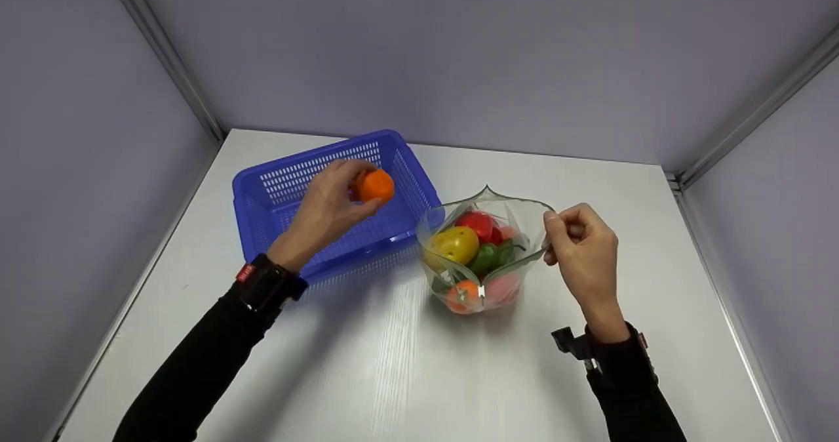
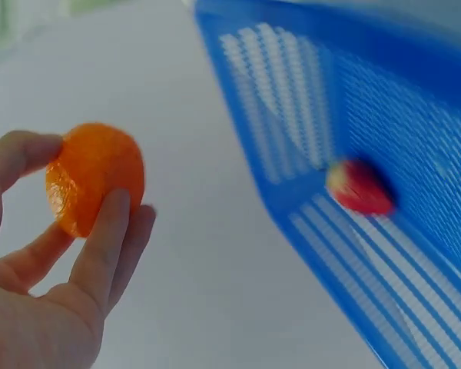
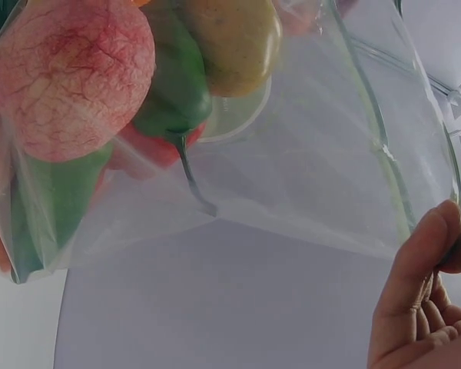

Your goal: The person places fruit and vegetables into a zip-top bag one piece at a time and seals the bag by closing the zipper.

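Observation:
My left hand (image 1: 322, 206) holds an orange (image 1: 378, 186) between thumb and fingers above the blue basket (image 1: 337, 265). In the left wrist view the orange (image 2: 100, 177) is clearly apart from the basket's side. At the right, my right hand (image 1: 586, 252) pinches the rim of a clear zip bag (image 1: 532, 218), whose mouth stands wide. Inside the bag are a yellow fruit (image 1: 455, 244), a red fruit or vegetable (image 1: 476, 223), a green pepper (image 3: 173, 88), a pink round fruit (image 3: 77, 77) and an orange one (image 1: 463, 296).
A small red and yellow fruit (image 2: 361, 188) lies in the basket, blurred in the left wrist view. Basket and bag stand side by side on a white table (image 1: 393, 376). Grey panels (image 1: 459, 68) enclose the table at the back and both sides.

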`<state>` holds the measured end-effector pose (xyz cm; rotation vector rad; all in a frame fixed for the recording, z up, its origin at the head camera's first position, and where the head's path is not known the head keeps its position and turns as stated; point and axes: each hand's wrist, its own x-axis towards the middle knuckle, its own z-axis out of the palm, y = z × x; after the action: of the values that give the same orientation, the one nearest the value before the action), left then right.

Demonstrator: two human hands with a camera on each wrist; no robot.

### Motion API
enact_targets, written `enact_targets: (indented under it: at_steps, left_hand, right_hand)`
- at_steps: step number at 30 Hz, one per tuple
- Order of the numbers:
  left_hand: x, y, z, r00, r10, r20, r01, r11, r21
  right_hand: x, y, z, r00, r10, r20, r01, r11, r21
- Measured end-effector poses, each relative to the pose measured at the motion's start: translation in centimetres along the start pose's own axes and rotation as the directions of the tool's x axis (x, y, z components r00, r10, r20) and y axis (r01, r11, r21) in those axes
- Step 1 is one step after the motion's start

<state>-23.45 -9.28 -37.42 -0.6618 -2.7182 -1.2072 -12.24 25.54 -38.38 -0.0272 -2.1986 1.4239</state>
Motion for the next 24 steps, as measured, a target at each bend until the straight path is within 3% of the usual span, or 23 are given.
enact_targets:
  at_steps: [5, 9, 15, 20, 24]
  left_hand:
    - [-1.0, 2.9, 1.0, 0.989, 0.098, -0.108, -0.112, 0.986, -0.124]
    - [-1.7, 4.6, 1.7, 0.979, 0.158, -0.128, -0.182, 0.963, -0.199]
    - [-2.9, 6.2, 3.1, 0.966, 0.25, -0.073, -0.26, 0.941, -0.216]
    - [-3.8, 7.2, 4.3, 0.958, 0.288, 0.006, -0.281, 0.938, -0.202]
    - [-3.7, 7.9, 5.3, 0.941, 0.333, 0.065, -0.315, 0.928, -0.2]
  right_hand:
    - [0.2, -0.3, -0.2, 1.0, -0.014, -0.008, 0.014, 1.0, 0.015]
    - [0.1, -0.5, -0.3, 1.0, -0.021, -0.006, 0.021, 0.999, 0.03]
    - [-0.1, -0.3, -0.3, 1.0, -0.005, -0.008, 0.006, 0.999, 0.032]
    - [-0.2, -0.3, -0.2, 1.0, -0.003, -0.007, 0.003, 1.0, 0.023]
    - [-0.2, -0.5, -0.2, 1.0, -0.005, -0.009, 0.005, 1.0, 0.022]
